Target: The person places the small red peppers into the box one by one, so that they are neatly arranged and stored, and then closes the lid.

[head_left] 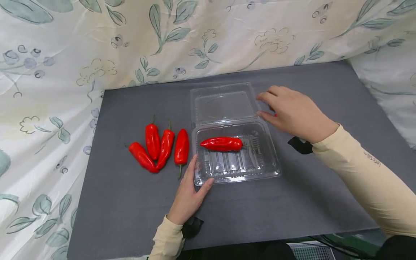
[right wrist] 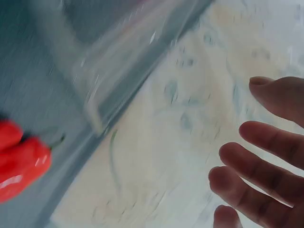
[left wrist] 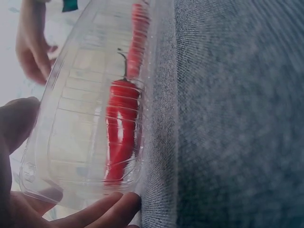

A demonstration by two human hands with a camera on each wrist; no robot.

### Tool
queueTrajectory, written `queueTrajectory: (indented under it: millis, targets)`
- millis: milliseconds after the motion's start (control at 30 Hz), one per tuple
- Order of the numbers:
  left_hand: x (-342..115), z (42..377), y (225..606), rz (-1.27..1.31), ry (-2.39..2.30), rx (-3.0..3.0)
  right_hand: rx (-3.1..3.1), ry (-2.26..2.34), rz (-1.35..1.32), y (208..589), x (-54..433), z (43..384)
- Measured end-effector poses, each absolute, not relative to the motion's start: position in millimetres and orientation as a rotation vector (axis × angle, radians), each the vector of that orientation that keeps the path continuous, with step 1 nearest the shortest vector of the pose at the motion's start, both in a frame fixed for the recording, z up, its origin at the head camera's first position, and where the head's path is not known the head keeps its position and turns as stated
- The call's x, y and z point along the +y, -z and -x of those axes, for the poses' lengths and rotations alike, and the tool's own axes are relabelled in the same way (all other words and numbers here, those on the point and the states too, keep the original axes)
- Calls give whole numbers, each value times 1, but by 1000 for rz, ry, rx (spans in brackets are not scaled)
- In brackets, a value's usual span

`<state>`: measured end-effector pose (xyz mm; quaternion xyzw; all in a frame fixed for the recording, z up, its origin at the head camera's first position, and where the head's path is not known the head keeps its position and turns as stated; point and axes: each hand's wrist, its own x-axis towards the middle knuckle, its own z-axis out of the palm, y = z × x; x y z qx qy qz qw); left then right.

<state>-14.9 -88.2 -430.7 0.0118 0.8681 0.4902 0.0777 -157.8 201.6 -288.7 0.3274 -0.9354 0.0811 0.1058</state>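
Note:
A clear plastic clamshell container [head_left: 235,177] lies open, with one red chili pepper [head_left: 222,144] sideways in its base. Its lid [head_left: 224,103] is folded back flat on the far side. My left hand [head_left: 186,198] touches the base's near left corner, thumb on the front edge and extended fingers along the left side. Beside the lid's right edge is my right hand [head_left: 290,110]; its spread fingers [right wrist: 251,190] hold nothing in the right wrist view. A bit of red [head_left: 276,115] shows beneath that hand, mostly hidden. Red peppers [right wrist: 23,166] lie at that view's left edge.
Left of the container several red chili peppers [head_left: 152,142] lie grouped on the grey tabletop [head_left: 136,209]. A floral cloth [head_left: 130,43] hangs along the back and left sides. Cables [head_left: 338,247] show below the table's front edge.

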Motion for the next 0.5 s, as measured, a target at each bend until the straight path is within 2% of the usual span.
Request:
queueTrajectory:
  millis: [167,500]
  targets:
    - [-91,14,429,-9,-1468,2604,-2889,-337,-737,282,231,167]
    - [-87,14,429,-34,-1465,2593,-3152,-231,-463,303,288,178]
